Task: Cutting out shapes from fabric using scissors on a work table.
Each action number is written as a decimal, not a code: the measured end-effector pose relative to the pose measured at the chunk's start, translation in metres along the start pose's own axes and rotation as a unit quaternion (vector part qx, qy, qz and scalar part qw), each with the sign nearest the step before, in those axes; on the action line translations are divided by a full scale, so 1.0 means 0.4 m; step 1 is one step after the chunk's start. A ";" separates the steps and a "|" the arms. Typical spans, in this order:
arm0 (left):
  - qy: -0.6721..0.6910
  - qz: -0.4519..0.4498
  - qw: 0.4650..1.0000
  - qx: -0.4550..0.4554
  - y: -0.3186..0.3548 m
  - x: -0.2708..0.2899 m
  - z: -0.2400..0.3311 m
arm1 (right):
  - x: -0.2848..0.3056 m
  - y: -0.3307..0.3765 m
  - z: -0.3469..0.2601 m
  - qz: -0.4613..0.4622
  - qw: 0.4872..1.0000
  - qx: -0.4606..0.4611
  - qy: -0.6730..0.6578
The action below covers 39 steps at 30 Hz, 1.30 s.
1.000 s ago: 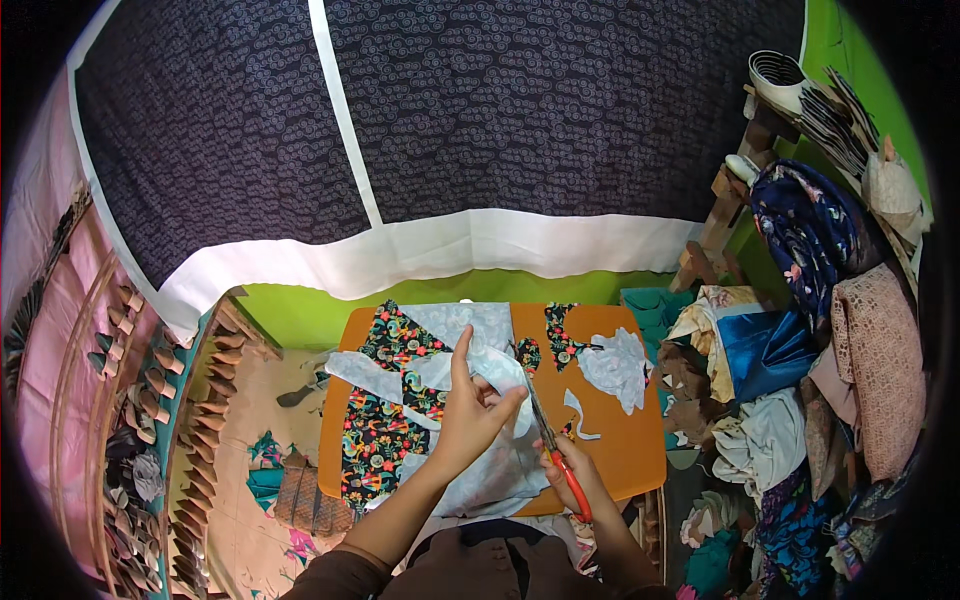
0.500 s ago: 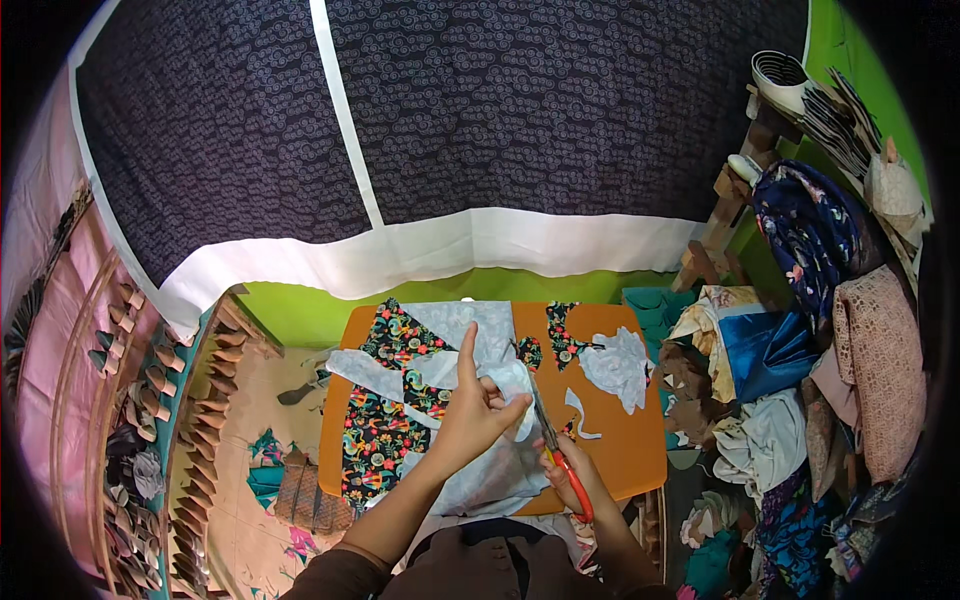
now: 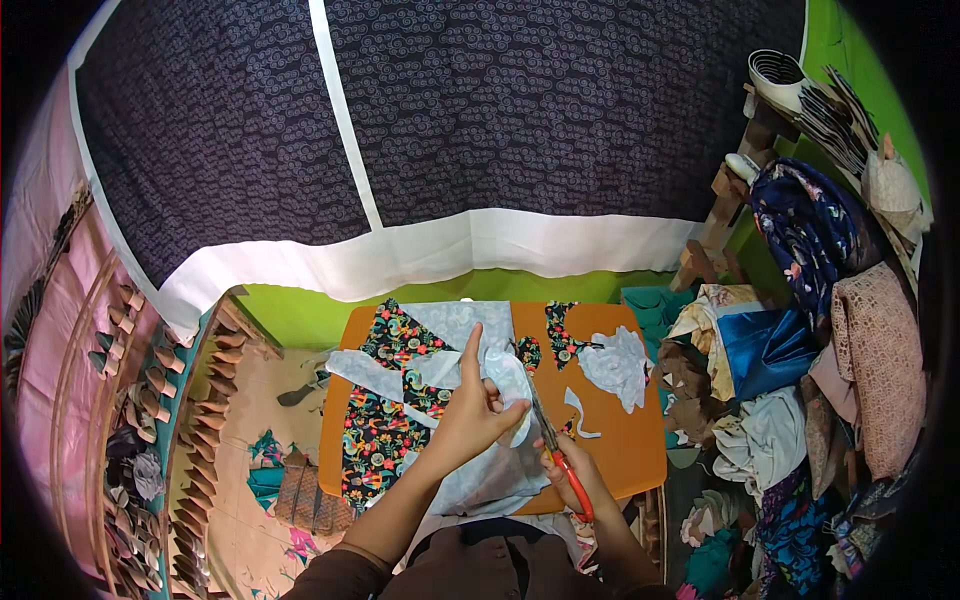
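My left hand (image 3: 472, 412) pinches a small pale, white-and-grey fabric piece (image 3: 511, 378) between thumb and curled fingers, its index finger pointing up. In my right hand (image 3: 568, 466) is a pair of scissors (image 3: 575, 490) with red handles. Their blades run up along the right edge of the pale piece; how far they are spread cannot be made out. Beneath both hands, more pale cloth (image 3: 480, 465) and black floral-print fabric (image 3: 385, 435) lie on an orange-brown tabletop (image 3: 625, 455). Crumpled pale scraps (image 3: 615, 368) and a thin curved strip (image 3: 580, 414) rest on the right.
A dark patterned curtain (image 3: 520, 110) with white edging hangs beyond the table. Wooden shoe lasts (image 3: 205, 440) line racks at the left. Heaped fabrics (image 3: 765, 440) crowd the right side. Scraps (image 3: 268, 465) and a brown patterned piece (image 3: 310, 497) lie on the floor.
My left index finger and the pale piece have shifted very slightly. The scissors stay at the piece's right edge, and both hands keep their hold.
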State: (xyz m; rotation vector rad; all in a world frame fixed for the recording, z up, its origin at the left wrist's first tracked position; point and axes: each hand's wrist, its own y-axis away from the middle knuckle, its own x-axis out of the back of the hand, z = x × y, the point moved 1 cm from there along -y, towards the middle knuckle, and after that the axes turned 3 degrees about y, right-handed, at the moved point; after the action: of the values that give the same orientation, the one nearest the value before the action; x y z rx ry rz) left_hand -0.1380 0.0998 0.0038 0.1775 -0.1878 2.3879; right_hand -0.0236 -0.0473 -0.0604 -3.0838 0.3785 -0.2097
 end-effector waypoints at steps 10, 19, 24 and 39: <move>0.015 0.002 1.000 -0.007 0.006 -0.001 -0.002 | -0.007 0.010 0.007 0.016 0.999 -0.030 -0.018; 0.020 -0.040 0.997 -0.059 0.020 -0.001 -0.002 | -0.005 0.009 -0.001 -0.041 0.976 -0.033 -0.210; 0.070 -0.074 0.993 -0.065 0.018 -0.003 -0.016 | -0.017 -0.008 -0.005 0.042 0.966 -0.001 -0.256; 0.112 -0.124 0.986 0.003 0.014 -0.023 -0.084 | -0.019 -0.113 -0.015 0.146 0.965 -0.016 -0.216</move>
State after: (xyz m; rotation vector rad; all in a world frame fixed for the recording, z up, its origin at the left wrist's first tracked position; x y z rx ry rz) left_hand -0.1377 0.0961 -0.0314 -0.0639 -0.0488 2.1403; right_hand -0.0208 -0.0018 -0.0536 -2.9316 0.8001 0.4702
